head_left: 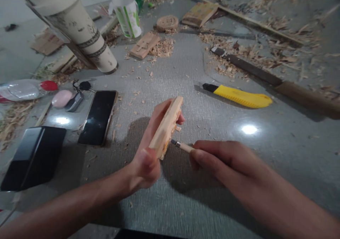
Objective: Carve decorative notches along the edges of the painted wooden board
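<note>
My left hand grips a wood block tilted on edge above the table, thumb at its near end and fingers around the far side. The block's right face looks rough and orange-tinted, with a small chip sticking out from it. In my right hand is a carving knife with a pale handle and a metal collar, pinched between thumb and fingers. Its tip meets or nearly meets the rough face; the exact contact is unclear. Beyond my right hand lies a yellow box cutter.
Left are a phone, a black folded case, keys and a plastic bottle. A tall tumbler stands behind them. Farther back are a carved wood piece, a round disc, shavings and a long file.
</note>
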Demonstrator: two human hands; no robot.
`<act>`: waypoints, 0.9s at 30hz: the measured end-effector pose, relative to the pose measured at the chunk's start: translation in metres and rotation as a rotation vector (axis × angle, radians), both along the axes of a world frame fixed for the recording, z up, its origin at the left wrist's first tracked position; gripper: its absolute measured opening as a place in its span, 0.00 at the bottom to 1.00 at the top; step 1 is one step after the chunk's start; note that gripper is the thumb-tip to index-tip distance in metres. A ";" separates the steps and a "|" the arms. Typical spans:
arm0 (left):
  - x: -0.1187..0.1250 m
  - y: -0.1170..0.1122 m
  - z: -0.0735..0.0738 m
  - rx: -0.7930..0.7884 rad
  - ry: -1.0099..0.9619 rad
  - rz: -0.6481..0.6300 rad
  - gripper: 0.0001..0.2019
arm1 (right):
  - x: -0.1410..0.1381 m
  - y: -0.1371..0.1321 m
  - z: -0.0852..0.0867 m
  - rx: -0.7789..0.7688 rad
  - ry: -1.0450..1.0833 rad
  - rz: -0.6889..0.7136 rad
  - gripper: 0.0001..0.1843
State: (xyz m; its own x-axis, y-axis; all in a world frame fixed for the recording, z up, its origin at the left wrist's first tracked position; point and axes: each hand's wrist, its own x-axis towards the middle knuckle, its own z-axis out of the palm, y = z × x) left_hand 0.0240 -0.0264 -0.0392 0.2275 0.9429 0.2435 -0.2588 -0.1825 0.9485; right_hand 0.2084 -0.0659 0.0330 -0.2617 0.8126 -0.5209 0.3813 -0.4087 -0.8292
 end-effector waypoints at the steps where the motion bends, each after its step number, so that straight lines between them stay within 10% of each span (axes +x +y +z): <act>1: -0.001 0.001 -0.002 -0.001 0.003 0.000 0.45 | 0.001 0.001 -0.001 -0.094 0.069 -0.040 0.24; 6: -0.006 0.010 -0.001 -0.081 -0.055 -0.064 0.40 | 0.002 0.004 -0.005 -0.441 0.432 -0.105 0.26; 13: -0.004 0.002 0.014 -0.165 0.016 -0.069 0.47 | 0.003 0.004 0.000 -0.025 0.020 -0.027 0.27; 27: -0.003 0.001 0.010 -0.182 -0.008 -0.068 0.46 | 0.001 0.000 0.005 0.231 -0.128 0.119 0.26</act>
